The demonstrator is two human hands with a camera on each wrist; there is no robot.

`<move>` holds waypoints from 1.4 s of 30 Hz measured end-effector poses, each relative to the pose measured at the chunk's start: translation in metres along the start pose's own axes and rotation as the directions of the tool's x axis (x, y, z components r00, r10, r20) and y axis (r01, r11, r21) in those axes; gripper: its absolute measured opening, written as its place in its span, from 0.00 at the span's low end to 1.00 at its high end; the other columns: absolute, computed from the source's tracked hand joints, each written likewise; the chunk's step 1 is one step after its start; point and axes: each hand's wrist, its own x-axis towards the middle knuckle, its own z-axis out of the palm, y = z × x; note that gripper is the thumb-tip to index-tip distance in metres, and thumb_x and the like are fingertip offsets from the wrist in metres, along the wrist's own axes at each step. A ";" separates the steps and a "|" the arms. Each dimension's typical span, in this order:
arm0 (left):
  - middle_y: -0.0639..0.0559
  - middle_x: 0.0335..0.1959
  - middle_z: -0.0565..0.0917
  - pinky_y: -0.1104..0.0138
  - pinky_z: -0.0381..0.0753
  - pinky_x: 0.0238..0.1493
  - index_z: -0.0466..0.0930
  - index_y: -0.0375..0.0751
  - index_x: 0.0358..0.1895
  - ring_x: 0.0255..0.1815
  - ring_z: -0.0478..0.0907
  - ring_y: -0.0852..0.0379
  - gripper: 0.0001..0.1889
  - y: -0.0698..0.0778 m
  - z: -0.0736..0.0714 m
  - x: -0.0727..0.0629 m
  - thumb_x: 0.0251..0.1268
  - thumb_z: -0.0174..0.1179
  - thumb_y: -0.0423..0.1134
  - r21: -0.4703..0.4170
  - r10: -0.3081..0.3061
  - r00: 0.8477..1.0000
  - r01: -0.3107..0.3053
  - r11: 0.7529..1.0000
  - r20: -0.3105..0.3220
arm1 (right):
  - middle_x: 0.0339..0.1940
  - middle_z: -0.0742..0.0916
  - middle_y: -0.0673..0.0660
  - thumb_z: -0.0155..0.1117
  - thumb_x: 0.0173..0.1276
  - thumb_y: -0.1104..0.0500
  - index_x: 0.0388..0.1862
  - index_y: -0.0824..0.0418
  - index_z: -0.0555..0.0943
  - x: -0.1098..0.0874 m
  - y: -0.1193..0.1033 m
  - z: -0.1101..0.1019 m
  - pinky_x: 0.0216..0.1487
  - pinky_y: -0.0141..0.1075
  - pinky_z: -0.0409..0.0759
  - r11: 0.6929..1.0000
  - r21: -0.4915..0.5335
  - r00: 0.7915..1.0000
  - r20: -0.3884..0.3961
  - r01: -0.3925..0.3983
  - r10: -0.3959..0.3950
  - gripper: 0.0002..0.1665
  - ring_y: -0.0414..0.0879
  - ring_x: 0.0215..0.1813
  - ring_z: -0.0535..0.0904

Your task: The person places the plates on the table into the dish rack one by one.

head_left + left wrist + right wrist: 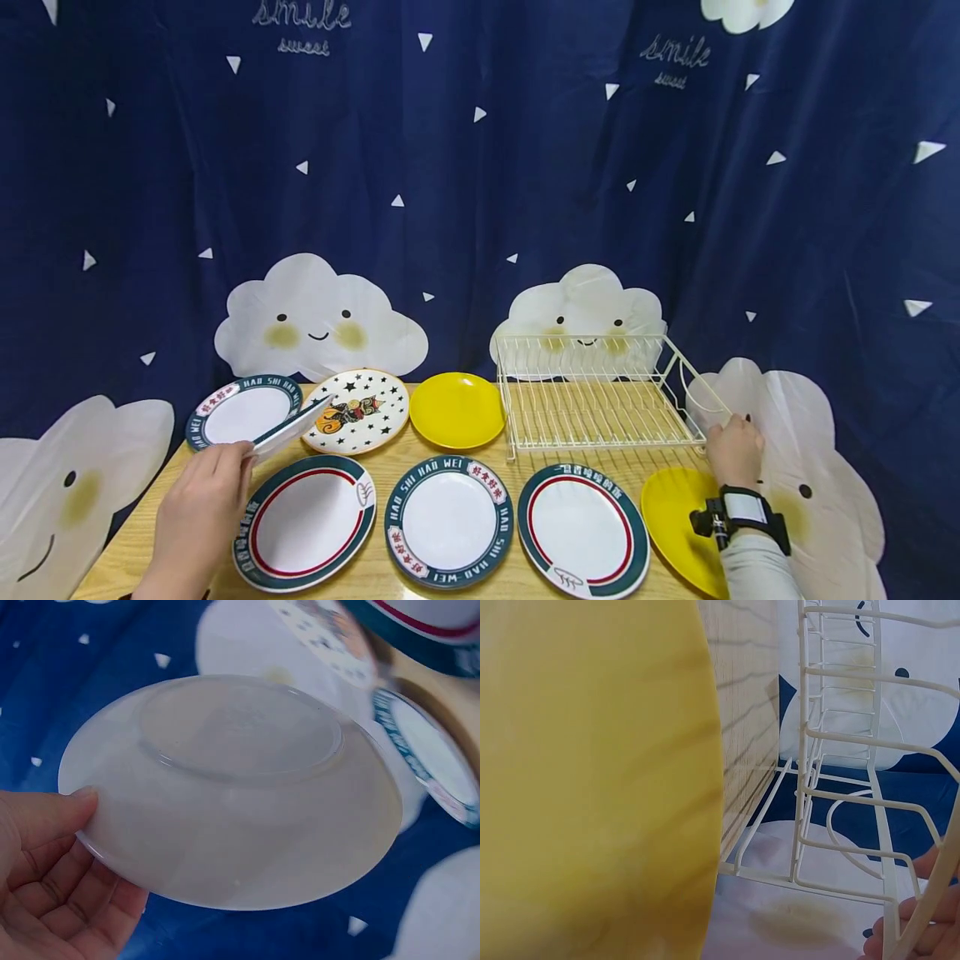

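Note:
My left hand [201, 502] pinches the edge of a plate [288, 429], holding it tilted above the table's left side. In the left wrist view the pale underside of this plate [232, 844] faces the camera, with the thumb on it and the fingers behind the rim. At the right, my right hand [735, 454] grips the front right corner of a white wire dish rack [600, 446]. The right wrist view shows fingers [928, 930] curled round the end of the rack's frame. Beside that hand lies a yellow plate [678, 517], partly hidden by the wrist strap.
Along the front lie three green-rimmed plates [307, 525]. Behind them are another green-rimmed plate [243, 417], a star-and-cat plate [382, 400] and a second yellow plate [457, 410]. The wooden table [123, 554] ends at a dark blue curtain [465, 208] with cloud faces.

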 end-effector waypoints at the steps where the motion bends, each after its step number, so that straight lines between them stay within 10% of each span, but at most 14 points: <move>1: 0.37 0.32 0.82 0.46 0.82 0.36 0.77 0.30 0.38 0.34 0.80 0.39 0.14 0.005 0.000 0.003 0.47 0.70 0.24 -0.004 0.012 1.000 -0.012 1.000 0.004 | 0.63 0.66 0.82 0.39 0.76 0.60 0.65 0.85 0.58 -0.001 0.000 0.000 0.70 0.61 0.57 1.000 0.002 1.000 -0.002 0.007 -0.007 0.29 0.73 0.65 0.58; 9: 0.40 0.32 0.81 0.53 0.82 0.36 0.78 0.30 0.39 0.33 0.79 0.44 0.13 0.031 0.015 0.019 0.49 0.68 0.25 -0.076 0.147 0.987 -0.151 0.986 -0.061 | 0.64 0.65 0.82 0.39 0.76 0.61 0.66 0.84 0.57 -0.002 -0.001 0.000 0.72 0.60 0.55 1.000 -0.008 1.000 -0.004 0.001 -0.001 0.30 0.73 0.67 0.58; 13: 0.41 0.32 0.81 0.55 0.81 0.37 0.78 0.31 0.39 0.34 0.79 0.45 0.08 0.044 0.023 0.023 0.71 0.55 0.35 -0.117 0.191 0.978 -0.199 0.973 -0.079 | 0.64 0.66 0.82 0.39 0.76 0.61 0.65 0.85 0.58 -0.003 -0.002 -0.002 0.72 0.61 0.57 1.000 -0.021 1.000 -0.004 -0.001 0.001 0.30 0.73 0.67 0.59; 17: 0.43 0.32 0.81 0.57 0.82 0.37 0.79 0.32 0.38 0.34 0.80 0.47 0.24 0.056 0.030 0.026 0.80 0.36 0.45 -0.146 0.248 0.960 -0.265 0.953 -0.127 | 0.62 0.67 0.82 0.39 0.75 0.61 0.64 0.85 0.59 -0.005 -0.004 -0.004 0.71 0.61 0.58 1.000 -0.020 1.000 -0.020 -0.006 0.006 0.29 0.73 0.65 0.60; 23: 0.46 0.34 0.83 0.60 0.84 0.38 0.80 0.34 0.39 0.35 0.81 0.51 0.22 0.069 0.037 0.030 0.80 0.38 0.44 -0.168 0.363 0.924 -0.379 0.910 -0.119 | 0.62 0.66 0.82 0.39 0.75 0.61 0.64 0.85 0.58 -0.004 -0.003 -0.003 0.72 0.61 0.57 1.000 -0.023 1.000 -0.019 -0.005 0.004 0.29 0.73 0.66 0.59; 42: 0.50 0.39 0.87 0.63 0.85 0.44 0.84 0.38 0.43 0.42 0.85 0.54 0.17 0.089 0.064 0.030 0.79 0.43 0.38 -0.290 0.647 0.715 -0.699 0.654 -0.263 | 0.60 0.68 0.81 0.42 0.77 0.59 0.64 0.85 0.59 -0.002 -0.002 0.000 0.69 0.62 0.62 0.999 -0.050 1.000 -0.008 0.000 -0.001 0.30 0.72 0.61 0.62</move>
